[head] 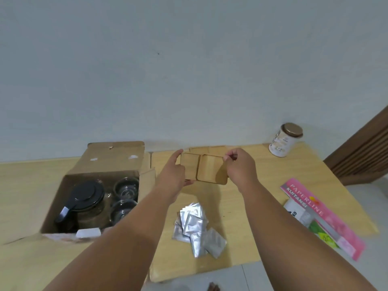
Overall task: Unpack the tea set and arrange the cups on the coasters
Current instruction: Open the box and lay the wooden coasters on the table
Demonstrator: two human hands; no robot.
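Observation:
Two square wooden coasters are held above the table's middle. My left hand [174, 175] grips the left coaster [190, 166] by its left edge. The right coaster [212, 171] is pinched at its upper right corner by my right hand [241, 164]. More wooden coasters [207, 149] lie flat near the wall behind them. The open cardboard box [109, 162] at the left holds a glass teapot with a black lid [86, 196] and two glass cups [126, 187], [121, 208].
A heap of silver foil sachets [197, 227] lies on the wooden table [241, 206] in front of the hands. A white tin with a brown lid [283, 141] stands at the back right. A pink receipt book [323, 217] and papers lie at the right edge.

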